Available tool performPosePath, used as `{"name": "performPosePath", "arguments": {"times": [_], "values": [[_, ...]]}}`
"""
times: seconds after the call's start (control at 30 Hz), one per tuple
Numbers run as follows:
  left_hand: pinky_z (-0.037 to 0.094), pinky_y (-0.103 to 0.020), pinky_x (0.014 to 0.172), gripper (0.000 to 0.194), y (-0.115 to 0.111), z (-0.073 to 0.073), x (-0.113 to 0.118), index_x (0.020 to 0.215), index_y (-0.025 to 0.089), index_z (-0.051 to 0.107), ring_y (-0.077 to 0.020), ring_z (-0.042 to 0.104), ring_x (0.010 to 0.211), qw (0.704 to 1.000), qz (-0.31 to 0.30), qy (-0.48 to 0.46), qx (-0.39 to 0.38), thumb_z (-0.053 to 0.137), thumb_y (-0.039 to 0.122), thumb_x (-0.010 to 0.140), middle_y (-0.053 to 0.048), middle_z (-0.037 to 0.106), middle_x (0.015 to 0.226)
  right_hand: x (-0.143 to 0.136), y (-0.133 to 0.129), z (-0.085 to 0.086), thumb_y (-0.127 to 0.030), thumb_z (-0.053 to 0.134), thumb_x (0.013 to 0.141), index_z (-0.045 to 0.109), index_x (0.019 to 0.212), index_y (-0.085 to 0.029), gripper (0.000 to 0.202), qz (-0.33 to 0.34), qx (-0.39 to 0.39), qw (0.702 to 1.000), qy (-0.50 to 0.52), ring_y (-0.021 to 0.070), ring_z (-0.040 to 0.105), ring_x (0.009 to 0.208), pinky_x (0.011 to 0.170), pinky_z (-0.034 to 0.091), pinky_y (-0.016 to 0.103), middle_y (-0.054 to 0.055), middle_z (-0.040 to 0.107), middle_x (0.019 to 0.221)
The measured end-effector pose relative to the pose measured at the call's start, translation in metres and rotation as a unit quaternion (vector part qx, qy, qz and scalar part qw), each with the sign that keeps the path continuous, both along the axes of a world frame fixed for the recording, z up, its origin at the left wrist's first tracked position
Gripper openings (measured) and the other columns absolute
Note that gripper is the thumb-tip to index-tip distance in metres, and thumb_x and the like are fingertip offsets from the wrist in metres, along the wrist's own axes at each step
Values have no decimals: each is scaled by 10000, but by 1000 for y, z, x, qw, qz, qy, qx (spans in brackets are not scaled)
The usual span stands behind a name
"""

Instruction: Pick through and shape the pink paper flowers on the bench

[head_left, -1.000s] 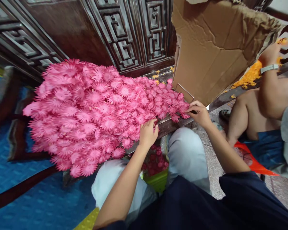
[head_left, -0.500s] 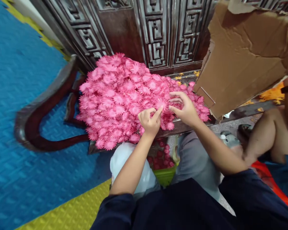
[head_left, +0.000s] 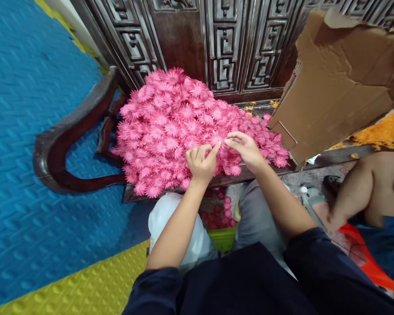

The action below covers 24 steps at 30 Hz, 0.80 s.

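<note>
No text, label, brand, number or sign can be read. The carved panels (head_left: 225, 57) bear angular patterns, with no legible lettering.

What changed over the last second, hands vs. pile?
Right hand moved left from the right end of the flower pile; left hand left the pile's front edge to meet it. Their fingertips now appear to pinch one pink flower between them. Unchanged: cardboard sheet standing right of the pile, lime-green container below.
</note>
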<state>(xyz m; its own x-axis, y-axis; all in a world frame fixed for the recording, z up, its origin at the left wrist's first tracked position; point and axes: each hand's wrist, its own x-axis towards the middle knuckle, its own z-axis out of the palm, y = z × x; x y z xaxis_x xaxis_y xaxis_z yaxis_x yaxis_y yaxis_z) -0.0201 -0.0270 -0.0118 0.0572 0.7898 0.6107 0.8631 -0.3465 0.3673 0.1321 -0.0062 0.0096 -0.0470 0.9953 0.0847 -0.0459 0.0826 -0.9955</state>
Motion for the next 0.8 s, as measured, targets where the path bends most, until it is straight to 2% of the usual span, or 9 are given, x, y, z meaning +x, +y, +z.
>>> {"name": "performPosePath", "arguments": {"times": [0.13, 0.2, 0.27, 0.4, 0.47, 0.53, 0.6, 0.7, 0.8], "values": [[386, -344, 834, 308, 3, 2, 6, 1106, 257, 653, -212, 557, 902, 999, -17, -13, -33, 489, 362, 867, -83, 643, 949, 12, 12, -2, -435, 722, 595, 579, 797, -209, 335, -34, -24, 999, -23, 124, 567, 681, 713, 498, 309, -12, 607, 724], [398, -345, 868, 404, 6, 1, 11, 1225, 200, 556, -222, 564, 952, 996, -43, -40, -63, 517, 347, 850, -87, 635, 968, 39, 19, -2, -366, 684, 631, 592, 794, -203, 249, -114, 15, 992, -60, 134, 583, 732, 755, 498, 321, 2, 629, 777], [411, -344, 882, 436, 8, -1, 16, 1258, 155, 496, -214, 584, 940, 989, -77, -64, -108, 517, 309, 850, -69, 642, 916, 78, 24, -5, -268, 641, 657, 615, 787, -193, 152, -220, 42, 965, -135, 137, 586, 763, 816, 482, 332, 13, 643, 807], [417, -343, 896, 358, 9, -7, 26, 1203, 160, 520, -200, 613, 916, 975, -129, -49, -175, 497, 265, 861, -43, 661, 877, 159, 24, -28, -122, 613, 602, 611, 664, -147, 67, -301, -101, 910, -266, 127, 528, 622, 753, 466, 338, 6, 590, 642], [417, -344, 884, 351, 8, -9, 33, 1200, 157, 528, -207, 614, 921, 971, -148, -23, -187, 491, 249, 863, -50, 666, 888, 186, 22, -43, -101, 606, 597, 599, 635, -132, 50, -318, -157, 895, -270, 105, 494, 559, 701, 457, 312, -7, 556, 592], [416, -345, 861, 345, 8, -11, 40, 1195, 153, 536, -216, 613, 932, 966, -167, -3, -195, 486, 238, 865, -55, 669, 894, 203, 19, -55, -144, 594, 651, 615, 740, -121, 95, -356, -153, 892, -231, 90, 493, 539, 652, 454, 278, -7, 569, 621], [411, -345, 850, 332, 8, -12, 48, 1183, 159, 546, -222, 612, 941, 963, -182, 10, -200, 485, 238, 866, -54, 674, 901, 213, 15, -63, -224, 567, 736, 605, 937, -113, 234, -360, -149, 894, -223, 89, 530, 572, 626, 459, 250, 23, 621, 725], [407, -346, 847, 331, 9, -13, 58, 1188, 173, 546, -223, 614, 953, 958, -195, 19, -208, 475, 249, 874, -53, 678, 922, 224, 4, -70, -332, 516, 823, 531, 1151, -110, 396, -296, -213, 868, -336, 94, 586, 673, 634, 473, 222, 79, 664, 898], [410, -350, 851, 341, 8, -14, 63, 1203, 178, 541, -222, 614, 961, 954, -203, 27, -217, 469, 252, 878, -55, 679, 929, 233, -7, -78, -324, 617, 760, 631, 996, -99, 327, -224, -298, 824, -426, 127, 602, 681, 636, 478, 234, 81, 676, 802]]}}
